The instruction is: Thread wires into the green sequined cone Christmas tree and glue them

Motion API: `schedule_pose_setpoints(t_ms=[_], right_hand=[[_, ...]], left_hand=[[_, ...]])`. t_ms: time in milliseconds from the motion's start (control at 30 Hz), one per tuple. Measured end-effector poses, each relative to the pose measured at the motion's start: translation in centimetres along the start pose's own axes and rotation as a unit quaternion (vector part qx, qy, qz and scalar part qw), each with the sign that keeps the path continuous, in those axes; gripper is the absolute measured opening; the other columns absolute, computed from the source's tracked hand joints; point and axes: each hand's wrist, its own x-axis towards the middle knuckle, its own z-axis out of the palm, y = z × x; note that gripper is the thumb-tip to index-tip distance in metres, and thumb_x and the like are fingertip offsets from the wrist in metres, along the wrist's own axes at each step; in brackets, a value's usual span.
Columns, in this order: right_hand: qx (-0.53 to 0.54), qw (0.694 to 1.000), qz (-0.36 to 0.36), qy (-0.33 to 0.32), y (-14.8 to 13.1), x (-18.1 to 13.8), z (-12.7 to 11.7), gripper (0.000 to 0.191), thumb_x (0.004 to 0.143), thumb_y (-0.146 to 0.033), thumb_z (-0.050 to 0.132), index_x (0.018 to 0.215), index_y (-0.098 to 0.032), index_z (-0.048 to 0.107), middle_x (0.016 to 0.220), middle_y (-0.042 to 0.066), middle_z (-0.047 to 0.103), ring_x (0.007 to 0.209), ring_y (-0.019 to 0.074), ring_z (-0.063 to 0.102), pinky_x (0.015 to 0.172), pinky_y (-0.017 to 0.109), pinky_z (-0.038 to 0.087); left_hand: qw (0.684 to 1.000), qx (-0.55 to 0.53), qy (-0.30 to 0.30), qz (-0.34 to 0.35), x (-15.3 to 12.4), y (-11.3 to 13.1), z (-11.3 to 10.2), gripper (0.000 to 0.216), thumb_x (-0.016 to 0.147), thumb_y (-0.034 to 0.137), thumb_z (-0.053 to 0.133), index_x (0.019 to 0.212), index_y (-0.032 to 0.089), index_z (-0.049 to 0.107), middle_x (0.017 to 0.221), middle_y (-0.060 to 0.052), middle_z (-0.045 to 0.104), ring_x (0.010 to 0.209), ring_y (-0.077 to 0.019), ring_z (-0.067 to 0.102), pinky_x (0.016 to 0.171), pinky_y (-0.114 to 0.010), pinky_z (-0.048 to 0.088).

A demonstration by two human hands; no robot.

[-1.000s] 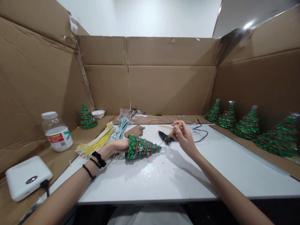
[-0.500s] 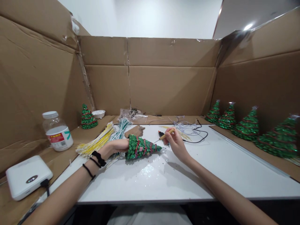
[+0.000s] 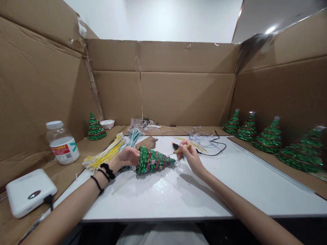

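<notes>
A small green Christmas tree (image 3: 154, 162) with red garland and glitter lies on its side above the white board, its tip pointing right. My left hand (image 3: 129, 157) is closed on the rim of its base, with some fingers hidden behind or inside. Pale thin wires (image 3: 124, 182) trail from the base onto the board. My right hand (image 3: 189, 153) grips a wooden-handled awl (image 3: 182, 148) near the tip. The awl's thin metal point reaches the upper side of the tree; whether it is in the tree I cannot tell.
Bundles of yellow wires (image 3: 106, 154) and green wires (image 3: 135, 136) lie behind my left hand. A black-and-orange tool (image 3: 175, 146) with a cable lies behind the awl. Several finished trees (image 3: 268, 136) stand right; a jar (image 3: 63, 144) and white box (image 3: 32, 193) stand left.
My left hand has drawn back a little from the tree's base, and its fingers show more. Pale wires now hang out below the base. The awl has shifted slightly.
</notes>
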Motion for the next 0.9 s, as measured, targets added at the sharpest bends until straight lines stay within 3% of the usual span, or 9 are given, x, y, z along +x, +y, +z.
schedule_pose_setpoints(t_ms=[100, 200, 367, 567, 767, 900], right_hand=[[-0.037, 0.998, 0.008, -0.043, 0.0, -0.2, -0.1, 0.028, 0.086, -0.039, 0.047, 0.066, -0.019, 0.05, 0.051, -0.004, 0.047, 0.05, 0.0112, 0.045, 0.056, 0.025, 0.037], [-0.05, 0.995, 0.02, -0.085, 0.1, -0.3, -0.3, 0.037, 0.088, -0.034, 0.037, 0.061, -0.018, 0.056, 0.05, -0.002, 0.047, 0.052, 0.013, 0.047, 0.061, 0.028, 0.038], [0.011, 0.993, 0.028, -0.118, 0.7, -0.3, -0.4, 0.037, 0.085, -0.034, 0.038, 0.056, -0.018, 0.053, 0.052, 0.0, 0.047, 0.061, 0.0169, 0.051, 0.071, 0.032, 0.039], [0.081, 0.981, 0.053, -0.167, 0.8, -0.4, -0.1, 0.036, 0.081, -0.036, 0.04, 0.05, -0.019, 0.048, 0.058, 0.004, 0.05, 0.072, 0.0211, 0.053, 0.078, 0.035, 0.039], [0.095, 0.98, 0.056, -0.165, 0.8, -0.5, 0.0, 0.033, 0.079, -0.036, 0.041, 0.051, -0.019, 0.047, 0.053, 0.002, 0.045, 0.066, 0.0203, 0.052, 0.076, 0.036, 0.039], [0.076, 0.981, 0.048, -0.17, 1.2, -0.6, 0.0, 0.031, 0.079, -0.033, 0.04, 0.052, -0.019, 0.046, 0.059, 0.005, 0.052, 0.069, 0.0208, 0.053, 0.076, 0.036, 0.039]], left_hand=[[0.992, -0.077, -0.087, -0.046, 0.0, 0.1, 0.3, 0.042, 0.086, 0.029, 0.031, 0.073, 0.008, 0.065, 0.067, -0.006, 0.068, 0.086, -0.0201, 0.064, 0.081, -0.03, 0.044], [0.993, -0.094, -0.055, -0.048, 0.6, 0.0, 1.2, 0.039, 0.084, 0.044, 0.044, 0.077, 0.012, 0.066, 0.072, -0.006, 0.069, 0.082, -0.0186, 0.065, 0.08, -0.026, 0.045], [0.994, -0.106, -0.014, -0.035, 1.5, -0.3, 2.5, 0.02, 0.072, 0.035, 0.065, 0.068, 0.015, 0.063, 0.066, -0.003, 0.068, 0.059, -0.0139, 0.062, 0.069, -0.025, 0.049], [0.994, -0.106, -0.009, -0.009, 1.4, -0.4, 2.8, 0.015, 0.065, 0.029, 0.065, 0.065, 0.014, 0.062, 0.059, 0.0, 0.066, 0.051, -0.0124, 0.06, 0.058, -0.023, 0.048], [0.995, -0.098, 0.016, -0.003, 1.2, -0.3, 3.3, 0.015, 0.065, 0.029, 0.064, 0.062, 0.014, 0.06, 0.055, 0.0, 0.063, 0.047, -0.0119, 0.058, 0.056, -0.024, 0.047], [0.995, -0.103, 0.015, -0.005, 1.6, -0.6, 3.1, 0.018, 0.066, 0.033, 0.065, 0.064, 0.015, 0.061, 0.059, 0.0, 0.064, 0.05, -0.0121, 0.058, 0.059, -0.024, 0.048]])
